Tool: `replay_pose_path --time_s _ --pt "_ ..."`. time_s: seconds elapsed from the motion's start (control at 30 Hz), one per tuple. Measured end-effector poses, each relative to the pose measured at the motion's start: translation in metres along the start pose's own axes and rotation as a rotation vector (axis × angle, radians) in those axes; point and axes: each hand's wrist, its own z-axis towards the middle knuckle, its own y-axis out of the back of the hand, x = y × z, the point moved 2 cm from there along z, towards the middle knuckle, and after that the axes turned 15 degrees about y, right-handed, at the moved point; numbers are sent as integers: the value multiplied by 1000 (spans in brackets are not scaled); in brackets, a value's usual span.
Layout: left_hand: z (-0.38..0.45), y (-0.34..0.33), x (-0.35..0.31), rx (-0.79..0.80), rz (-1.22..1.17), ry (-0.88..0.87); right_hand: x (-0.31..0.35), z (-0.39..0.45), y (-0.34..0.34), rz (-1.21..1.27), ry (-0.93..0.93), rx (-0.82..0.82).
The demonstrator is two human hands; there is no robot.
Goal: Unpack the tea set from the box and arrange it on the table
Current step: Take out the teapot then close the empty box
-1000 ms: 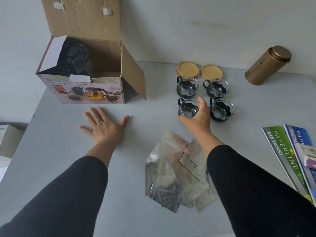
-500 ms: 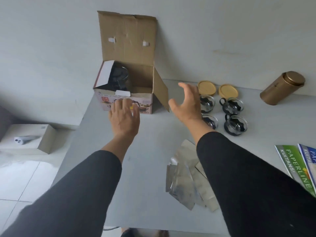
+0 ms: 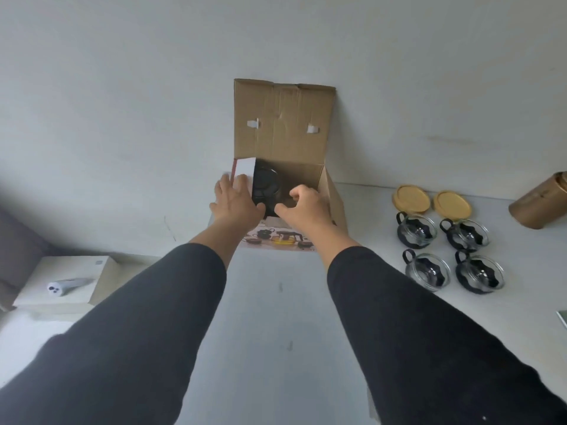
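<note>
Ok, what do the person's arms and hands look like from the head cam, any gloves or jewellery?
Both arms wear long, plain dark grey sleeves pushed partway up the forearms. The left hand and right hand are bare: no gloves, and no rings, watch or bracelet show on the parts in view. The fabric shows no logos or markings.

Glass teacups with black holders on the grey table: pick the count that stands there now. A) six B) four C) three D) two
B: four glass teacups with black holders stand in two rows of two on the grey table, right of the open cardboard box.
</note>
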Motion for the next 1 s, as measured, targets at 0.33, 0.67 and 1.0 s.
replay_pose_path --time_s 0.33,0.67,1.0 --pt "23 3 6 247 -296 67 13 35 -31 -37 -205 236" --pt "18 1 5 203 -321 91 33 32 -32 -256 -193 193" --pt "15 1 7 134 -344 71 32 24 5 -248 -88 19"
